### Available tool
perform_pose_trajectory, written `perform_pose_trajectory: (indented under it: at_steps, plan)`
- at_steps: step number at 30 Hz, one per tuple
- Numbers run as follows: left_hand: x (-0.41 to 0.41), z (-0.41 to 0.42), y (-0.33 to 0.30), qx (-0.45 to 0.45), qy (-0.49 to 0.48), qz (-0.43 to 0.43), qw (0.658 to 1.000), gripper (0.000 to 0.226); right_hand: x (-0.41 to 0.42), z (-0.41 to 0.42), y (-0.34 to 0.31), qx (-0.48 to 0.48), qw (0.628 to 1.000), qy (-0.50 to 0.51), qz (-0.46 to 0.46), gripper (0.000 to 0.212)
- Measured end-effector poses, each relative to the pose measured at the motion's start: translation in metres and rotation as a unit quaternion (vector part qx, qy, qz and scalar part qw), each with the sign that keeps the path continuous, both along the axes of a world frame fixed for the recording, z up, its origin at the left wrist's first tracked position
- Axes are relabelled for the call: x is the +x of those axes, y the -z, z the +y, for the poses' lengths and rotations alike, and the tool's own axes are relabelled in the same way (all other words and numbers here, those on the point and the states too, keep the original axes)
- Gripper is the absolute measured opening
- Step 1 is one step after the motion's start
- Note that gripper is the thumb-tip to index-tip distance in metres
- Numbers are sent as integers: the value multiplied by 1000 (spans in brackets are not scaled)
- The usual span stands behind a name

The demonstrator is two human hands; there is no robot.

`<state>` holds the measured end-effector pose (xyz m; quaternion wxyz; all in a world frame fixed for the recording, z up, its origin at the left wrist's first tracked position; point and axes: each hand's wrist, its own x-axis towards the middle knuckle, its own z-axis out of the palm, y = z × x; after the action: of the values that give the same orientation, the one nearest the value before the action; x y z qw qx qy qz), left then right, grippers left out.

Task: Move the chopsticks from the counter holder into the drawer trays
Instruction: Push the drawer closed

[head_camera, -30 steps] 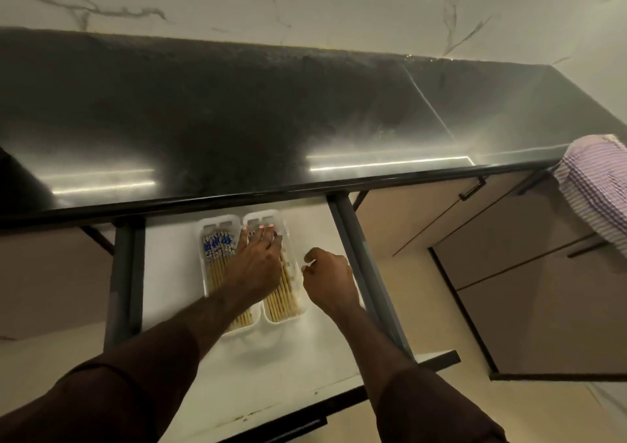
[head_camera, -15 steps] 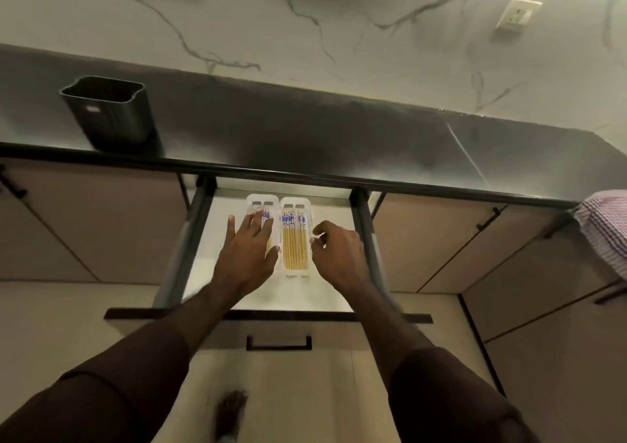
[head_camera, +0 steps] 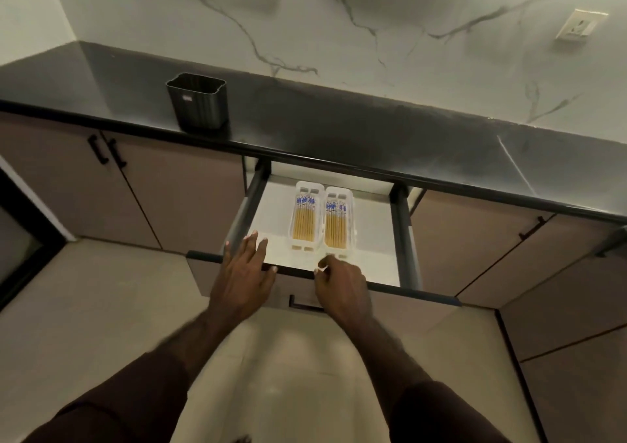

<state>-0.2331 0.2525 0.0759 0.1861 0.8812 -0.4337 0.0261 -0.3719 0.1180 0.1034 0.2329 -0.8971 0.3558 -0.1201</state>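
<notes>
Two white trays sit side by side in the open drawer (head_camera: 373, 235). The left tray (head_camera: 304, 217) and the right tray (head_camera: 337, 222) each hold several wooden chopsticks with blue-patterned tops. A dark ribbed holder (head_camera: 198, 101) stands on the black counter to the left; no chopsticks show above its rim. My left hand (head_camera: 242, 274) lies flat over the drawer's front edge with fingers spread. My right hand (head_camera: 341, 286) rests curled at the front edge, just below the right tray, holding nothing I can see.
The black counter (head_camera: 339, 127) runs across under a marble wall with a socket (head_camera: 581, 25). Closed cabinet doors (head_camera: 135, 191) flank the drawer. The drawer front's black handle (head_camera: 305, 305) shows between my wrists. Tiled floor lies below.
Both hands have drawn back from the trays to the drawer's front edge. The left hand no longer covers the left tray. My view has pulled back and up, showing the holder.
</notes>
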Motion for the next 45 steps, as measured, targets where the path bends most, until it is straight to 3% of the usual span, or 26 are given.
perform_pose_trajectory:
  at_steps: [8,18,26,45]
  plan:
    - [3,40,64,30,81,13,996,60,0,21,79,62,992,13,106,25]
    - [20,32,124,5,71,25,997,73,8,8,143,76,975,22,209,38]
    - [28,22,144,1,66,24,998,76,29,1,155,96,961,103,240,27]
    - [90,-42,136,24,80,65,994,72,94,-64,134,140,950,147,237,22]
